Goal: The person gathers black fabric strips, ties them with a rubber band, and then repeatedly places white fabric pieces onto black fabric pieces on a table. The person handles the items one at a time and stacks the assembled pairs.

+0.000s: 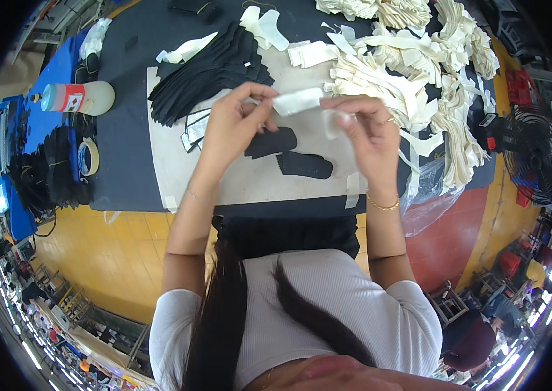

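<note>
- Head view: both hands are raised above the grey work mat (172,169), holding one white fabric strip (297,101) between them.
- Left hand (233,127): thumb and fingertips pinch the strip's left end; the other fingers curl loosely.
- Right hand (367,130): fingers bent and pinching the strip's right end, where the cloth folds down; the exact fingertip contact is hard to make out.
- The strip looks light, thin and limp, so it should sag unless held at both ends; gripping near the ends seems best.
- Below the hands lie two black fabric pieces (289,153) on the mat.
- A stack of black cut pieces (211,68) sits behind the left hand, and a heap of white strips (413,78) beyond the right.
</note>
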Motion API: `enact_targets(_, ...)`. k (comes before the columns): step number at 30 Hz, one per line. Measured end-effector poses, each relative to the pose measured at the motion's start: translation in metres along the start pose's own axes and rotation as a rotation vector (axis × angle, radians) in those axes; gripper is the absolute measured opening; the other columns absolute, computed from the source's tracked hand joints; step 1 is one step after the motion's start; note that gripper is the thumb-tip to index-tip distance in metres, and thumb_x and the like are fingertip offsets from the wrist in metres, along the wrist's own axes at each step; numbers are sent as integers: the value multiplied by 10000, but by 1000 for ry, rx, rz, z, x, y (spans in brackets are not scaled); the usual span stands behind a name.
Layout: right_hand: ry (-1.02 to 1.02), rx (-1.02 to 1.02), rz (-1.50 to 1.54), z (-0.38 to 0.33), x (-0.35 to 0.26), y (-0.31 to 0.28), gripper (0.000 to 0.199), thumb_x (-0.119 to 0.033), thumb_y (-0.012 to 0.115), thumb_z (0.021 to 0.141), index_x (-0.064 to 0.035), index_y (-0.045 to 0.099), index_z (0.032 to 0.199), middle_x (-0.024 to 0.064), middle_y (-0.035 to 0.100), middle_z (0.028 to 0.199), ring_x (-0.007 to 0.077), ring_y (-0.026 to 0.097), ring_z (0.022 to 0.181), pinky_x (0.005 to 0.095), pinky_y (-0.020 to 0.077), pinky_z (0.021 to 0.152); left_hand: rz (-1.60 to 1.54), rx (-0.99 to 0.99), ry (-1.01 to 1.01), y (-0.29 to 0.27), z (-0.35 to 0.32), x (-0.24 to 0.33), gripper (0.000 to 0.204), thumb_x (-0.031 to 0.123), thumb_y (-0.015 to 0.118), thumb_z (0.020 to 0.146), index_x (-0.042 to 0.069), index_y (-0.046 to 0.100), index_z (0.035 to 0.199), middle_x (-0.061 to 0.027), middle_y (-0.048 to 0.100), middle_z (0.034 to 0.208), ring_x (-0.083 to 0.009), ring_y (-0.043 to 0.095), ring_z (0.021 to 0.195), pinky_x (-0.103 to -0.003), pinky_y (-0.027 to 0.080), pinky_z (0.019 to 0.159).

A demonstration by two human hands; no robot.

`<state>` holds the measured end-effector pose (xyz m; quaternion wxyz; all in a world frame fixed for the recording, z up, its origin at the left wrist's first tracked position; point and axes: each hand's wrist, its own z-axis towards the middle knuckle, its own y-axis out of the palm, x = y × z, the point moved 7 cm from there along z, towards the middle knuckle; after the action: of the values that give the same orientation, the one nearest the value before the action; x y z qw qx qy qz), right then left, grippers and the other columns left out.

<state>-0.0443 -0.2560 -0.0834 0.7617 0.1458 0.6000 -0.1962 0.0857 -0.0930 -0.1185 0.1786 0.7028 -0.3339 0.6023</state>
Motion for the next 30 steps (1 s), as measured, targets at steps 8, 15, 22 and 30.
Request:
enact_targets(8,495,-59,-30,-40,20,-10,151,-68,648,960,0,655,1095,75,706,891,120,677,724,235,511,641,719,239,394,-1,-13,10,205,59,698,864,26,717,1066,-110,624,1015,-199,589,661,-301,489,633)
enact_targets(15,619,-93,-173,-64,28,11,163,-128,729,911,-3,682,1004,60,717,844,76,658,692,221,515,592,797,-59,562,30,-70,8,437,213,843,719,124,714,1126,-67,547,1158,-275,506,1024,-385,421,885)
enact_targets(22,567,-224,-294,-55,26,32,212,-114,755,870,18,690,1022,64,709,813,91,666,694,244,538,592,826,67,467,36,-94,-11,466,275,876,674,136,694,1080,-66,521,1189,-295,445,1116,-418,335,939)
enact_targets(30,421,-330,-493,-44,23,43,250,-93,766,830,17,681,1038,104,710,773,167,704,632,274,542,585,798,167,604,37,-125,-20,459,227,882,673,153,672,1075,-26,547,1180,-264,467,1106,-399,338,915)
